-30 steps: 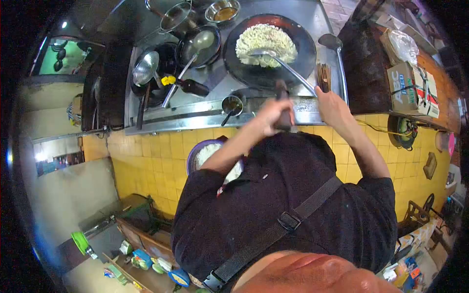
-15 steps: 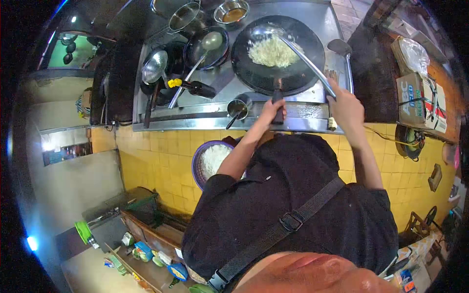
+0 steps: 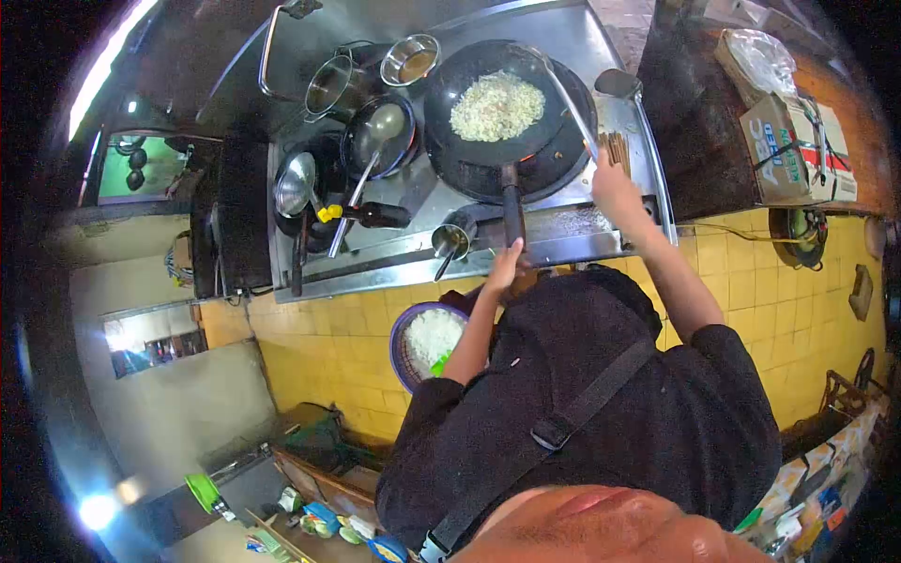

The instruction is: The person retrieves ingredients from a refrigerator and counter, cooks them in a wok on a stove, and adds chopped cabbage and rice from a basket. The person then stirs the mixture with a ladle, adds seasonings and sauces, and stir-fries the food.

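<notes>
Pale rice (image 3: 497,106) lies in a black wok (image 3: 450,155), which sits off-centre over its burner with an orange glow showing below it. Low on the wok's handle (image 3: 512,202), my left hand (image 3: 505,266) is closed around its end, some fingers hidden. My right hand (image 3: 619,195) grips a long-handled metal ladle (image 3: 570,97) that slants across the wok's right side; its bowl is hard to make out at the far rim. A small metal pot (image 3: 451,241) stands left of the wok handle.
Left on the steel stove (image 3: 413,202) are a dark pan with a ladle (image 3: 380,141), a dark bottle with yellow cap (image 3: 380,215), a strainer (image 3: 296,183) and a metal bowl (image 3: 410,60). A spatula (image 3: 619,84) lies right. Below stands a purple basket of white rice (image 3: 432,338).
The wok has shifted away from me over the burner, with my left hand now at its handle's end. The ladle has swung from the rice toward the wok's right side. My view has turned slightly.
</notes>
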A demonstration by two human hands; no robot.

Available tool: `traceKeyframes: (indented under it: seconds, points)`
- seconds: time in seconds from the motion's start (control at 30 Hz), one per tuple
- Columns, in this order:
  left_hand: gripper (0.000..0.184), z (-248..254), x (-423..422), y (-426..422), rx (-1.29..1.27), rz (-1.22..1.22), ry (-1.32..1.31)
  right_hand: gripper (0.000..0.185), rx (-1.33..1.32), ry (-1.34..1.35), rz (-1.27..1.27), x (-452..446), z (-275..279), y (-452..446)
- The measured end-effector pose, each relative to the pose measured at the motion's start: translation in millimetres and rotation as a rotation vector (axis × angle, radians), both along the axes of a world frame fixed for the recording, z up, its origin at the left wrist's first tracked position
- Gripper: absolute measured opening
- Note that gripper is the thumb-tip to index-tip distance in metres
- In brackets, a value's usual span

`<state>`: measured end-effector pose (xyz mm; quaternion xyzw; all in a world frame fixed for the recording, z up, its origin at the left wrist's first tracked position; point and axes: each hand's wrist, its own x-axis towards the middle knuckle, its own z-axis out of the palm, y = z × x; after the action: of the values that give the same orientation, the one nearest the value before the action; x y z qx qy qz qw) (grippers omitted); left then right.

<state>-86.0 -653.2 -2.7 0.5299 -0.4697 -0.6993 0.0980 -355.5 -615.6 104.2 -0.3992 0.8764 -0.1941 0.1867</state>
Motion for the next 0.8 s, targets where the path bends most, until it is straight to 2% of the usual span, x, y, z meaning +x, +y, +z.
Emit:
traceKeyframes:
  seconds: [0.03,0.1,0.13,0.17,0.23,0.27,0.3,0.37,0.47,0.5,0.57,0.63,0.67,0.7,0.77,0.8]
  points:
    - [0.040,-7,8,7,-0.006,-0.003,-0.005,0.028,-0.006,-0.005,-0.003,5,-17,-3]
    - [0.043,-34,24,22,0.020,-0.028,-0.092,0.026,-0.202,-0.251,0.214,7,-50,-4]
    - [0.043,-37,32,29,0.020,-0.025,-0.097,0.038,-0.307,-0.255,0.334,-2,-61,-3]
    - [0.041,-36,39,36,0.053,-0.006,-0.090,0.038,-0.307,-0.262,0.336,-5,-54,1]
    - [0.040,-33,48,48,0.078,0.011,-0.082,0.044,-0.231,-0.820,0.243,-16,-36,8]
    - [0.039,-30,52,54,0.096,0.058,-0.125,0.040,-0.305,-0.945,0.200,-13,-35,14]
    - [0.038,-26,56,59,0.116,0.101,-0.171,0.040,-0.311,-0.947,0.194,-8,-34,21]
    - [0.039,-29,60,66,0.139,0.093,-0.173,0.036,-0.402,-1.383,-0.046,1,-28,33]
    - [0.035,-28,61,76,0.141,0.118,-0.147,0.024,-0.266,-1.450,-0.129,4,-37,38]
    - [0.037,-24,56,72,0.145,0.048,-0.171,0.021,-0.200,-1.473,-0.149,4,-42,40]
    - [0.040,-15,44,62,0.137,-0.043,-0.190,0.019,-0.248,-1.449,-0.088,11,-33,44]
    - [0.040,-9,43,58,0.023,-0.099,-0.063,0.019,-0.196,-1.545,-0.139,18,-18,57]
    - [0.039,-6,41,55,-0.024,-0.115,-0.020,0.028,-0.232,-1.507,-0.164,29,-3,73]
    - [0.039,-3,36,54,-0.026,-0.153,-0.020,0.028,-0.262,-1.503,-0.193,39,1,90]
    - [0.034,31,13,65,-0.100,-0.202,-0.047,0.042,-0.357,-1.137,0.089,60,8,127]
    - [0.032,39,5,74,-0.067,-0.208,0.049,0.053,-0.349,-1.097,0.044,72,24,149]
